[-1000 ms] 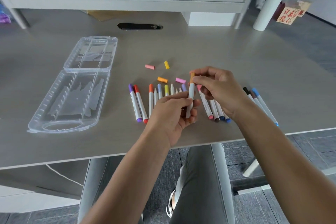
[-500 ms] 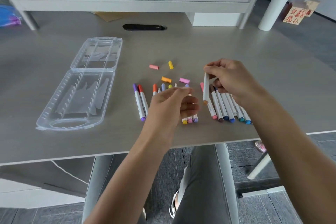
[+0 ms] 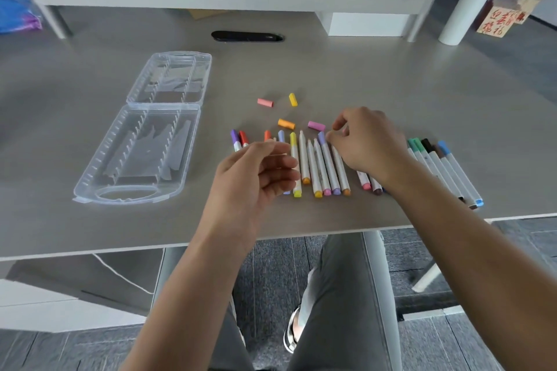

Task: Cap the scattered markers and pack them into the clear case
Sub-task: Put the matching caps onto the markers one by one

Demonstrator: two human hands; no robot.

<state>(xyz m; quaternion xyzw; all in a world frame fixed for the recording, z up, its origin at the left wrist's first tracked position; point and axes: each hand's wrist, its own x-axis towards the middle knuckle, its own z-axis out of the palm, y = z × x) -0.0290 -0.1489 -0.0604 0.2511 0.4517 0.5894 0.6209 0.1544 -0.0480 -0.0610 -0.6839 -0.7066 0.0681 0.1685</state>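
A: Left to right, what's on the desk [image 3: 391, 93]?

B: Clear case [image 3: 144, 135] lies open toward the left edge, both halves flat, ribbed slots showing, no markers in it. Black cable slot [image 3: 247, 36] near the back edge, centre. Four loose caps just behind the marker row: pink cap [image 3: 265, 102], yellow cap [image 3: 293, 99], orange cap [image 3: 286, 123], lilac-pink cap [image 3: 316, 125].

A: Markers?

B: Markers [image 3: 319, 166] lie side by side near the front edge, centre. White barrels, coloured ends. Purple and red ones at the left are capped; several in the middle show bare tips. A separate capped group [image 3: 443, 166], green through blue, lies toward the right.

A: Hands?

B: Left hand [image 3: 256, 178] hovers over the row's left part, fingers loosely curled, grasping nothing; it hides some markers. Right hand [image 3: 367, 141] is over the row's right part, fingertips pinched at a marker's top end; can't tell if it's actually gripped.
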